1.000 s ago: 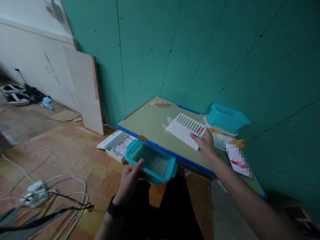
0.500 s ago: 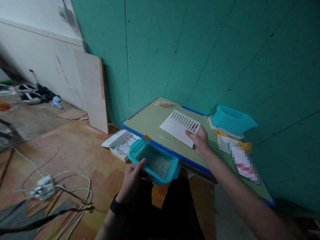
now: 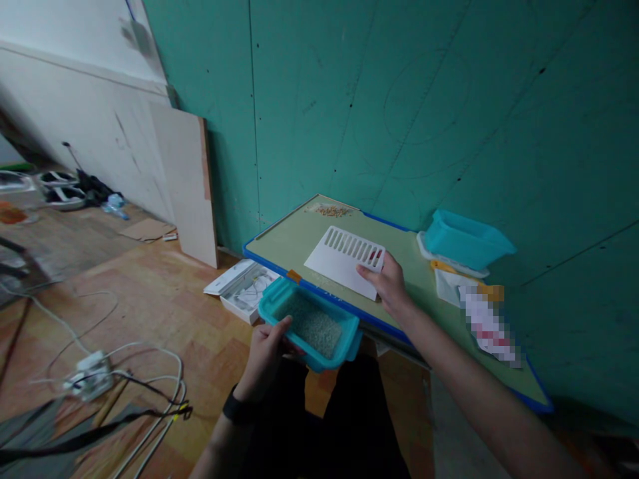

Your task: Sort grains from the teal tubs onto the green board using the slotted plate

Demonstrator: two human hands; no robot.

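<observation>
My left hand [image 3: 269, 342] grips the near rim of a teal plastic tub [image 3: 352, 339], thumb over the edge. Pale grains, like rice [image 3: 319, 329], cover the tub's bottom. The tub sits just below the blue front edge of a small board-topped table [image 3: 284, 236]. In my right hand [image 3: 389, 283] is a flat white scraper [image 3: 337, 263] with a row of slots along its far side. It is low over the tabletop near the front edge; whether it touches the surface is unclear. A few pale grains lie by its lower edge, most of that spot hidden beneath it.
A heap of brown grains [image 3: 334, 211] lies at the table's far corner. On the right stand another teal tub [image 3: 464, 236] and a blurred packet [image 3: 489, 326]. A white box [image 3: 244, 299], a power strip [image 3: 90, 376] and cables are on the floor.
My right hand has drawn the white scraper left and towards the front edge, over the spot where loose pale grains showed. My left hand and the tub are almost unmoved.
</observation>
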